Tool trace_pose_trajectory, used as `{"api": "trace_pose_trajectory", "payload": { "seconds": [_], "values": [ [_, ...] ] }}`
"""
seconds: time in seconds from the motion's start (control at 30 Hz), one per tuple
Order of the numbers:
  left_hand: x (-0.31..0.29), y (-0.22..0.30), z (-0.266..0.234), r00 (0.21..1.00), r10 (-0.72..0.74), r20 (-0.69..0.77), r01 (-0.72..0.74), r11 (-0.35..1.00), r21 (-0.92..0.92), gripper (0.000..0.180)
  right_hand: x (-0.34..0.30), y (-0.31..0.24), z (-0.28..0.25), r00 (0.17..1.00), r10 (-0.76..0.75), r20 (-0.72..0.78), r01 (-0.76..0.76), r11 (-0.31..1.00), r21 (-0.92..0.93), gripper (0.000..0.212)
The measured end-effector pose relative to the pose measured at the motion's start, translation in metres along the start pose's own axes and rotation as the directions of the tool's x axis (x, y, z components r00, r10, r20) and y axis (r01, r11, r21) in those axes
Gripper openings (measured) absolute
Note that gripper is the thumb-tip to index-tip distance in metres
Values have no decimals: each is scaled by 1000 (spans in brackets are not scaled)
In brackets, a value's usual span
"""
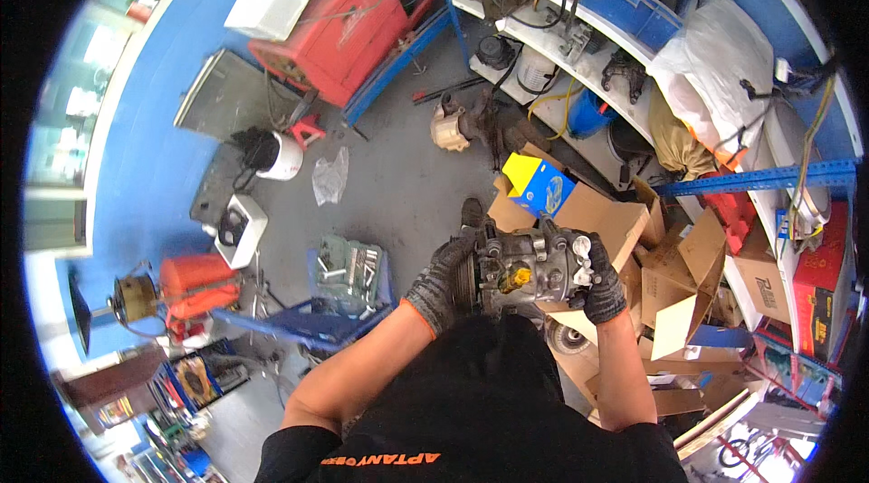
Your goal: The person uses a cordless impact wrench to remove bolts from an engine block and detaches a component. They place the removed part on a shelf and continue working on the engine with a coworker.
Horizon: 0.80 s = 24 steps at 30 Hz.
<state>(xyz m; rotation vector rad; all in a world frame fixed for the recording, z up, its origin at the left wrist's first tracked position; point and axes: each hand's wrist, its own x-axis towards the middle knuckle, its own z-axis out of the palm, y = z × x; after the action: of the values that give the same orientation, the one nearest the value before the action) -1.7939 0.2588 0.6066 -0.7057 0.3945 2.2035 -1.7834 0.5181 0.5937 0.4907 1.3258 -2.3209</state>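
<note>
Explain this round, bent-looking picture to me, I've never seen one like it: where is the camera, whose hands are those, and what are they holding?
The camera sits on a person's head and looks down, so you see their own arms coming up from the bottom edge. Its very wide lens bends straight lines and leaves black corners.

Both hands wear dark knit gloves with orange cuffs. The left hand grips one end of a grey metal car part, a chunky unit with a pulley, ports and a small yellow cap; the right hand grips the other end. It is held up in front of the body, above the floor.

Below is a grey workshop floor. On it lie flattened cardboard boxes, a blue and yellow box, an open tray of tools, a red machine and a white bucket. Shelves along the blue wall hold more parts.
</note>
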Motion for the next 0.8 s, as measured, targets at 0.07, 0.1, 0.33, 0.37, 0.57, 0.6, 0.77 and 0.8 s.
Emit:
{"api": "trace_pose_trajectory", "payload": {
  "seconds": [0.07, 0.1, 0.33, 0.37, 0.57, 0.6, 0.77, 0.8],
  "values": [
    [23, 43, 7, 998, 2, -56, 0, 999, 35, 49, 48, -9, 8, 999, -23, 23, 22, 999, 27, 39],
    [36, 67, 13, 998, -9, -60, 11, 999, 33, 51, 68, -13, 14, 995, 90, -41, -81, 979, 185, 39],
    [57, 188, 71, 968, -237, 86, 210, 947, 243, 54, 132, -60, 60, 992, 24, -121, -3, 986, 165, 46],
    [54, 199, 81, 952, -253, 173, 206, 946, 251, 54, 133, -68, 68, 993, -37, -115, 46, 996, 78, 45],
    [84, 250, 139, 919, -330, 216, 129, 768, 627, 56, 143, -118, 107, 928, -296, -227, 273, 954, -125, 44],
    [87, 258, 145, 905, -357, 230, 126, 743, 657, 56, 137, -121, 114, 906, -322, -273, 298, 946, -129, 44],
    [95, 284, 177, 812, -523, 257, 137, 600, 788, 55, 112, -117, 143, 824, -405, -395, 473, 877, 86, 41],
    [95, 288, 183, 792, -555, 254, 141, 571, 809, 55, 112, -114, 150, 695, -617, -368, 561, 786, -260, 43]
  ]
}}
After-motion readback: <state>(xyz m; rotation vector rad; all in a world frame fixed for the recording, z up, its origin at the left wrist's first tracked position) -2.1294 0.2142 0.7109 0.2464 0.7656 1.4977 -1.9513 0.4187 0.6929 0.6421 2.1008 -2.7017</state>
